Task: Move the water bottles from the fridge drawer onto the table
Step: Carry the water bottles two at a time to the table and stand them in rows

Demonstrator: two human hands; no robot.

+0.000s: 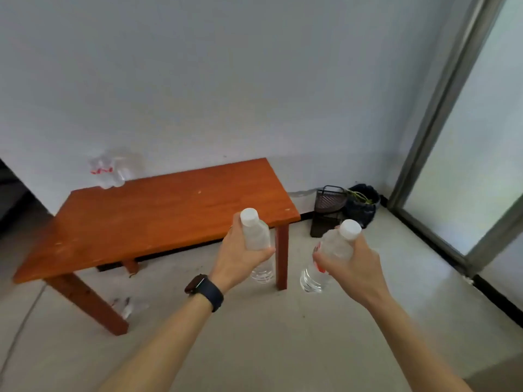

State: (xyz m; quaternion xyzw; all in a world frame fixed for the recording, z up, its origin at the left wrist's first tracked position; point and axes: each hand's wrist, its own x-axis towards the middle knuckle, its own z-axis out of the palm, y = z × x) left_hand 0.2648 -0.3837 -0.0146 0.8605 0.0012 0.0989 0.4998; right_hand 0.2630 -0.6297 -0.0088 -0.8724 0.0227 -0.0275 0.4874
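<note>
My left hand (240,254) grips a clear water bottle (256,236) with a white cap, held upright in the air by the near right corner of the low orange wooden table (158,213). My right hand (349,260) grips a second clear bottle (329,254) with a white cap and red label, tilted, over the floor to the right of the table. Several clear bottles (110,171) with red labels stand at the table's far left edge against the wall. The fridge drawer is out of view.
A blurred clear bottle (126,306) lies on the floor beside the table's near left leg. A black wire basket (328,210) and a dark bag (363,205) sit in the corner. A glass door with a metal frame (441,131) stands on the right.
</note>
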